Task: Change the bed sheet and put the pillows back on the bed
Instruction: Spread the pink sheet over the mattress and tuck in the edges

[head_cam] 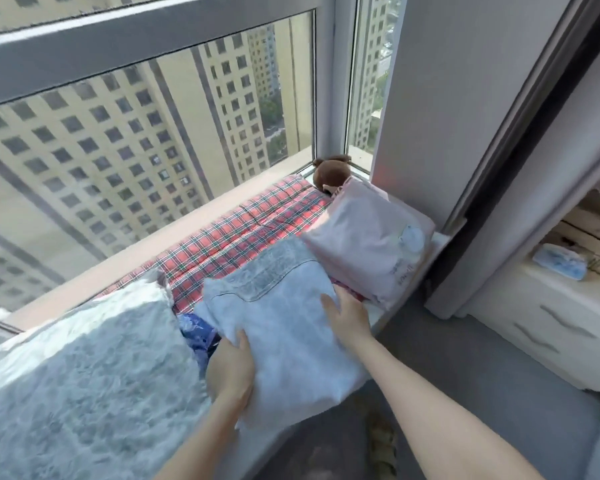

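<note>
A folded pale blue sheet (284, 327) lies on the window seat, over a red plaid mat (243, 233). My left hand (231, 372) holds its left edge, thumb on top and fingers hidden underneath. My right hand (347, 320) lies on its right edge; I cannot see whether the fingers curl under. A pale blue fluffy pillow (84, 375) sits to the left of the sheet. A folded pink bundle of bedding (371, 233) rests to the right. Dark blue patterned cloth (198, 332) shows between pillow and sheet.
A brown plush toy (331, 171) sits in the far corner by the big window (146, 126). A grey curtain (520, 150) hangs at the right. A white cabinet (551, 313) with a blue packet (560, 261) stands beyond it. Grey floor (465, 348) lies below.
</note>
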The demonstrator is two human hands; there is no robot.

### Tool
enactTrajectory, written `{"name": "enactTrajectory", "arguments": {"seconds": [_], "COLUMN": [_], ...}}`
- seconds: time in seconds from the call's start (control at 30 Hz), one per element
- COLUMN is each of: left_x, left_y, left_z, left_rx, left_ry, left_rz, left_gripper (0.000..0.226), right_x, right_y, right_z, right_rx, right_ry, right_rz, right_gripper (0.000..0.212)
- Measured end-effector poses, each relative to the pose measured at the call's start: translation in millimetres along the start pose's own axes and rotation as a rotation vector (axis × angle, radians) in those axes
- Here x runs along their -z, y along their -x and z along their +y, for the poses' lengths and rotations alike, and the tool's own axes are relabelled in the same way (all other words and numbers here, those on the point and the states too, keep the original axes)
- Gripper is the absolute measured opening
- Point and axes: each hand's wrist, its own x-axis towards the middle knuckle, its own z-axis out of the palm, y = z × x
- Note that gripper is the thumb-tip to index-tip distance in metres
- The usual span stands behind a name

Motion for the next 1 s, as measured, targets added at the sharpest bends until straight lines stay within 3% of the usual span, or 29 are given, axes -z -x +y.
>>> {"name": "enactTrajectory", "arguments": {"seconds": [0.07,0.17,0.27,0.37,0.5,0.6,0.77,0.9,1.0], "left_x": [-10,-28,-56,-86,-113,-127,-141,-145,-145], "left_y": [-14,-22,-20,-19,-27,-37,-54,-64,-69], "left_z": [11,40,73,101,131,147,164,182,207], "left_rx": [0.104,0.093,0.016,-0.048,-0.113,-0.165,-0.236,-0.363,-0.587], "left_ry": [-0.074,-0.168,-0.121,-0.078,-0.025,0.009,0.021,-0.014,-0.057], "left_rz": [-0.021,0.011,0.003,-0.023,-0.042,-0.046,-0.077,-0.116,-0.143], "left_gripper": [0.048,0.058,0.059,0.057,0.054,0.051,0.047,0.039,0.026], "right_x": [-3,11,31,48,49,40,26,43,75], "right_y": [-35,-68,-90,-110,-137,-159,-179,-178,-180], "right_z": [14,49,94,135,174,179,174,159,133], "right_rx": [0.041,-0.142,-0.501,-0.872,-1.104,-1.110,-1.085,-1.012,-0.895], "right_ry": [0.167,0.214,-0.052,-0.393,-0.694,-0.837,-0.703,-0.409,-0.266], "right_rz": [-0.169,-0.153,-0.080,0.020,0.025,0.078,0.261,0.367,0.448], "right_gripper": [0.048,0.051,0.058,0.084,0.113,0.102,0.081,0.048,0.034]}}
